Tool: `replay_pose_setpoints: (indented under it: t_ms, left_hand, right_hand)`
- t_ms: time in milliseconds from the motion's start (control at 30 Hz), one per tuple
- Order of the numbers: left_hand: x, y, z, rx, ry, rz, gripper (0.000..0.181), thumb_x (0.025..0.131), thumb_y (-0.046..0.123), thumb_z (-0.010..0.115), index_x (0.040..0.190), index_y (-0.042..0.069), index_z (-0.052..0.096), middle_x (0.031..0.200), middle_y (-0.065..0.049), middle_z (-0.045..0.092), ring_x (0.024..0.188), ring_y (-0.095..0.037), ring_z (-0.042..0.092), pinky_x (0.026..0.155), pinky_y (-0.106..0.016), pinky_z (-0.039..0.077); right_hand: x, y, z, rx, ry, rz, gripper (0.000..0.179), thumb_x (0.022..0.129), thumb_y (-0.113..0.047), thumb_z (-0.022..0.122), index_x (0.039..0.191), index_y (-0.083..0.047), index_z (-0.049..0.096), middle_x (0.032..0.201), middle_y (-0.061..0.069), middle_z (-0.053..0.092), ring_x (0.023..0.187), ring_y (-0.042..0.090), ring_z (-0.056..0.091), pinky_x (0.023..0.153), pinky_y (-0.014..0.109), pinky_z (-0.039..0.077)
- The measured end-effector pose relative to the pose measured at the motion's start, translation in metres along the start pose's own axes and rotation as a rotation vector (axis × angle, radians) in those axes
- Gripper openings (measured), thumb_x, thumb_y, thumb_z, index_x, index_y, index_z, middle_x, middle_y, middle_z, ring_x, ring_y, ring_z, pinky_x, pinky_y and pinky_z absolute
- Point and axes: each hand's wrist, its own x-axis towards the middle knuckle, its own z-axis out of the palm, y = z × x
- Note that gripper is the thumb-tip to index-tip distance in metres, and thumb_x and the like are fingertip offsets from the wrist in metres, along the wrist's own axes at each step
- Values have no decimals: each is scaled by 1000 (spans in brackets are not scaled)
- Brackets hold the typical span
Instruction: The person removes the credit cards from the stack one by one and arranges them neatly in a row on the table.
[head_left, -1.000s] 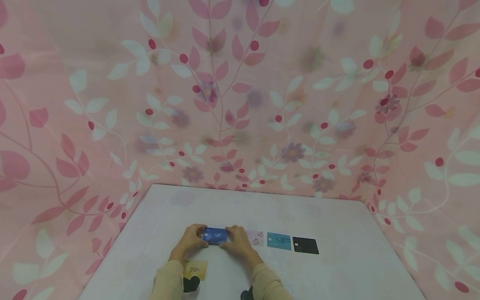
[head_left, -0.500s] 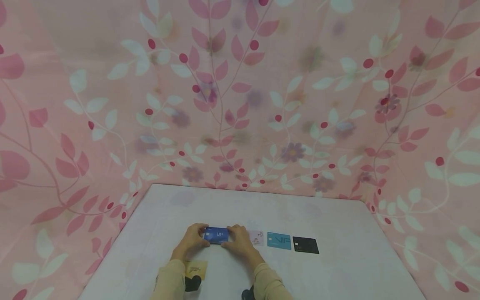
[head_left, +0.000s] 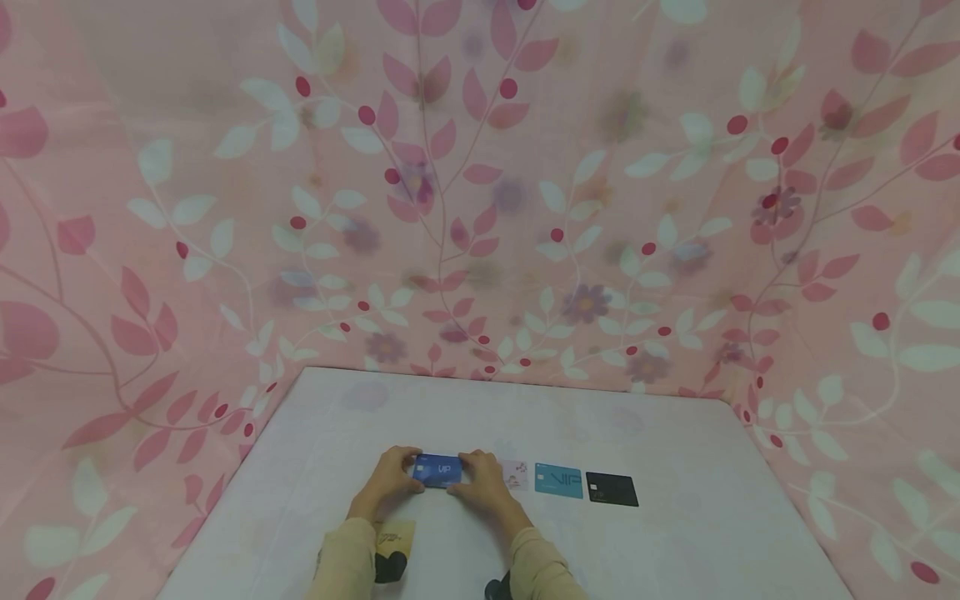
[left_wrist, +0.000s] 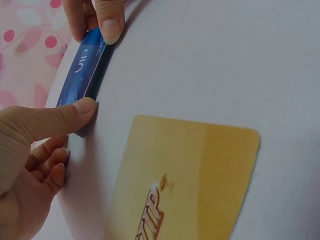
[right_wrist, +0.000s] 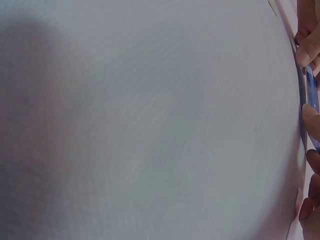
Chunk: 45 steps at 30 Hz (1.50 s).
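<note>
My left hand (head_left: 392, 485) pinches the left end of a blue VIP card (head_left: 437, 472), with its thumb on the near edge. At the other end, my right hand (head_left: 483, 485) pinches the same card between thumb and fingers. In the left wrist view the blue card (left_wrist: 80, 75) shows a darker band along its near side; whether that is a second card below or shadow, I cannot tell. A pink flowered card (head_left: 516, 475) lies just right of my right hand, which partly covers it. A yellow card (head_left: 393, 540) lies beside my left forearm.
Right of the pink card, a teal VIP card (head_left: 558, 481) and a black card (head_left: 612, 489) continue the row on the white tabletop (head_left: 675, 550). Pink floral cloth (head_left: 480, 250) rises behind and at both sides. Black camera parts sit near both wrists.
Both hands have slid slightly to the right with the blue card between them, closer to the pink card. The other cards have stayed in place.
</note>
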Motion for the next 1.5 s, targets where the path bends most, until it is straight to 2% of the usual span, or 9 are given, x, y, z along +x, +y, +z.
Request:
replay_pose_setpoints:
  t_ms: [400, 667, 767, 933, 1500]
  left_hand:
    - [1, 1, 5, 18, 7, 26, 61, 56, 3, 85, 112, -4, 63, 88, -8, 56, 80, -19, 51, 74, -35, 45]
    - [0, 7, 5, 27, -5, 17, 61, 56, 4, 85, 113, -4, 63, 90, -10, 57, 84, -22, 53, 81, -43, 46]
    - [0, 9, 6, 35, -11, 10, 61, 57, 4, 85, 113, -3, 63, 91, -10, 58, 85, -23, 54, 82, -45, 46]
    - [1, 10, 7, 36, -17, 10, 61, 57, 5, 85, 113, -3, 63, 91, -10, 58, 83, -22, 53, 79, -43, 46]
    - [4, 13, 14, 40, -23, 36, 61, 59, 6, 84, 115, -3, 62, 91, -9, 57, 84, -22, 53, 80, -42, 46]
  right_hand:
    - [-2, 3, -3, 25, 9, 15, 58, 72, -26, 80, 120, -1, 61, 107, 9, 62, 99, 25, 50, 89, 45, 41]
    - [-4, 2, -7, 9, 2, 5, 57, 72, -25, 80, 120, 1, 61, 107, 11, 62, 100, 28, 50, 90, 47, 40]
    - [-4, 2, -8, 11, -11, 25, 58, 73, -25, 79, 121, 1, 60, 108, 11, 61, 101, 28, 50, 91, 47, 40]
    - [-5, 3, -10, 20, -23, 48, 58, 74, -25, 79, 122, 0, 59, 109, 10, 61, 103, 27, 49, 92, 47, 40]
    - [-9, 12, -13, 26, 2, 36, 59, 72, -24, 80, 121, 2, 59, 110, 12, 60, 103, 29, 50, 92, 49, 39]
